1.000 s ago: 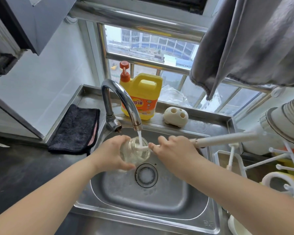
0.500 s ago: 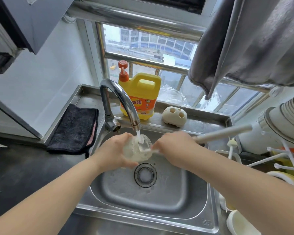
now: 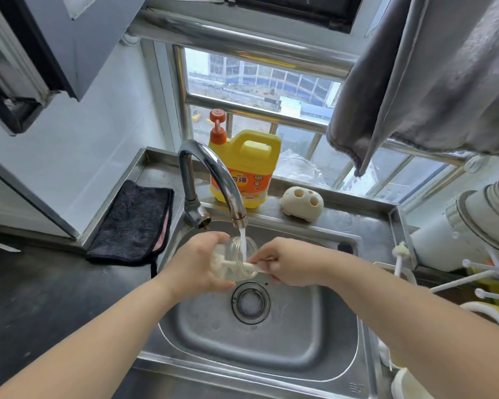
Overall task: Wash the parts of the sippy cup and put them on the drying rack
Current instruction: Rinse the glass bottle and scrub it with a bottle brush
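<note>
- Head view: the clear cup is gripped by the left hand under the running faucet.
- A white brush is pinched by the right hand, with its tip inside the cup.

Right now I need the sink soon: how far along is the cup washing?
Midway. The left hand holds the clear cup body under the running tap while the right hand works a brush inside. Rinsing it and setting it on the drying rack remain.

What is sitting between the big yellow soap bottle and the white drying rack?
In the head view, a cream holder with round holes sits on the steel ledge between the yellow soap bottle and the drying rack.
</note>
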